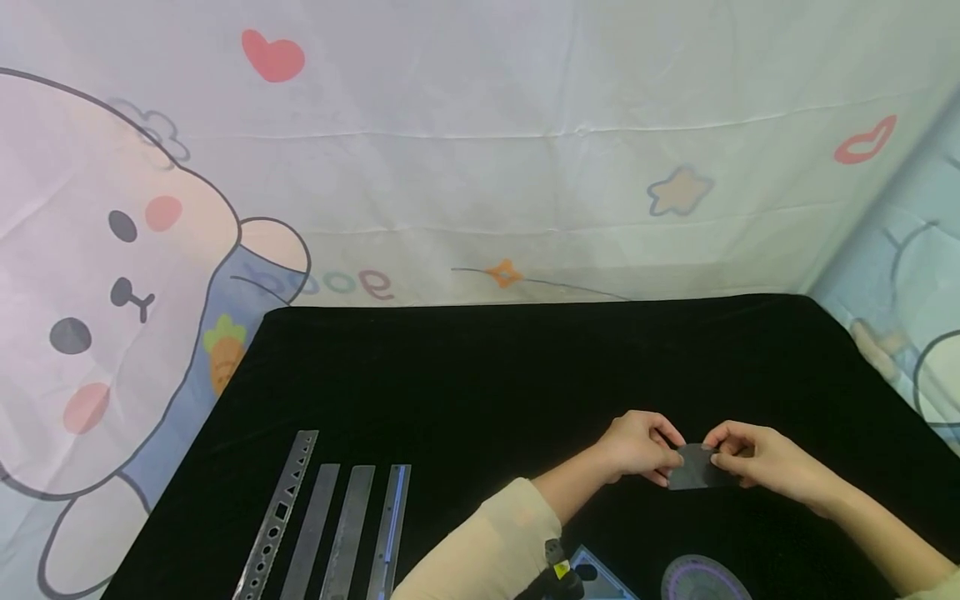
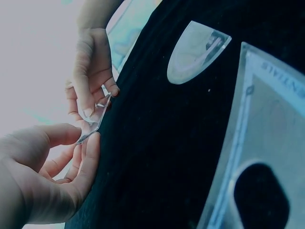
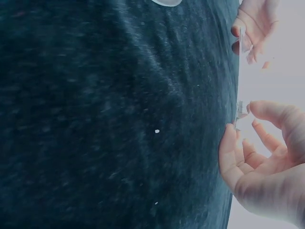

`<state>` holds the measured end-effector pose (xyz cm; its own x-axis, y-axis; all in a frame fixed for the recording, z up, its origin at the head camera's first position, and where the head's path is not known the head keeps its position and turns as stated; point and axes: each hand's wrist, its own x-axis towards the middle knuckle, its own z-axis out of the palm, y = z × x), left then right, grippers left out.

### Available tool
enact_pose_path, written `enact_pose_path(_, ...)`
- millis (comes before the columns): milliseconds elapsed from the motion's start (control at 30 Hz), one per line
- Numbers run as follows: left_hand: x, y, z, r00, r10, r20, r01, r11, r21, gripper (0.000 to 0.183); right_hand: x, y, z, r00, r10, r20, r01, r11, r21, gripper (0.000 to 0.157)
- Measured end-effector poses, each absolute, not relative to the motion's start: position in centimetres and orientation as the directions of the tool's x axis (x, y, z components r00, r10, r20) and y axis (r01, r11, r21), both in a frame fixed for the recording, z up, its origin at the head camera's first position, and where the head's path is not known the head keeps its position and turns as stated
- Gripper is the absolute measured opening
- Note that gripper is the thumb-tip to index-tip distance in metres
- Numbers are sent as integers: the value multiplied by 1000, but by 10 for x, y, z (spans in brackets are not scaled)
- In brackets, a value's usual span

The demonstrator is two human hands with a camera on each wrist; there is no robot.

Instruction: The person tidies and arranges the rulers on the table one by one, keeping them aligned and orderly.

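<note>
Both hands hold a small clear protractor (image 1: 693, 468) above the black cloth, its curved edge away from me and its straight edge towards me. My left hand (image 1: 641, 446) pinches its left end between thumb and fingers. At the other end, the thumb and fingers of my right hand (image 1: 757, 454) grip it. Seen from the left wrist, the held protractor (image 2: 97, 117) is nearly edge-on. Closer to me lie a second, purple-marked protractor (image 1: 703, 579) and a blue-edged set square (image 1: 600, 577), the latter partly hidden by the left wrist's camera.
On the left side of the black cloth (image 1: 480, 375) lie a stencil ruler (image 1: 276, 517) with cut-out shapes, two plain clear rulers (image 1: 311, 529) (image 1: 349, 533), and a blue-striped ruler (image 1: 390, 533). A printed curtain (image 1: 465, 192) hangs behind the table.
</note>
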<state>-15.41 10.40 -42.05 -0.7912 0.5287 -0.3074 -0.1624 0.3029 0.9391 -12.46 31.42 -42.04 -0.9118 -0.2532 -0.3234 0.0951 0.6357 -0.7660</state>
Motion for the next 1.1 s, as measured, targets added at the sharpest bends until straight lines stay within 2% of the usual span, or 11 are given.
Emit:
enact_pose_path(200,-147,113,-421,-770,553,-319,-155,323,934,17,-113,323,-420,-908,-276,-316,73,638,-766,34)
enact_pose_path(600,-132,127,-424,-746,586,-317,-145,321,936,19,-94,332,-420,-917,-212,-339,103,693,-713,34)
enact_pose_path(833,-124,135,-423,-741,595,-311,-121,337,934,22,-86,340,-421,-928,-216,-303,58,721,-690,30)
enact_pose_path(1100,-117,141,-422,-724,618,-307,-80,366,927,26,-77,346,-424,-932,-161,-323,98,749,-655,26)
